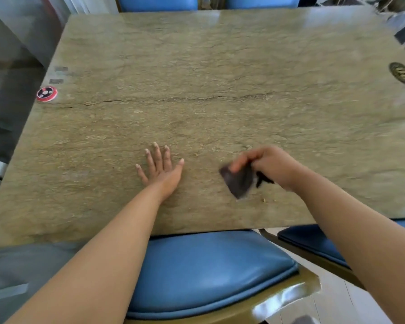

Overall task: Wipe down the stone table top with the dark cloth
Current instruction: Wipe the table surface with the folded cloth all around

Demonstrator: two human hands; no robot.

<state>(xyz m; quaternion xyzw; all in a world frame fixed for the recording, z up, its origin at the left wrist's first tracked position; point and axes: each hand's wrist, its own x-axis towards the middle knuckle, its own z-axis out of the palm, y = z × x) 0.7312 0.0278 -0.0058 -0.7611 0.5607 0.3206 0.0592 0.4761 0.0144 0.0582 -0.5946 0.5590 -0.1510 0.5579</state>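
Observation:
The greenish-brown stone table top (208, 78) fills most of the view, with a dark crack running across its middle. My right hand (269, 166) grips the dark cloth (239, 182) near the front edge, right of centre; the cloth hangs down from my fingers and its lower corner meets the stone. The cloth is blurred. My left hand (160, 168) lies flat on the table with fingers spread, a little left of the cloth and apart from it. A few small crumbs (264, 200) lie just right of the cloth's lower corner.
A red and black round disc (46, 93) sits at the table's left edge. A dark oval emblem (403, 73) lies near the right edge. Blue padded chairs (208, 270) stand at the near side and more at the far side (158, 2).

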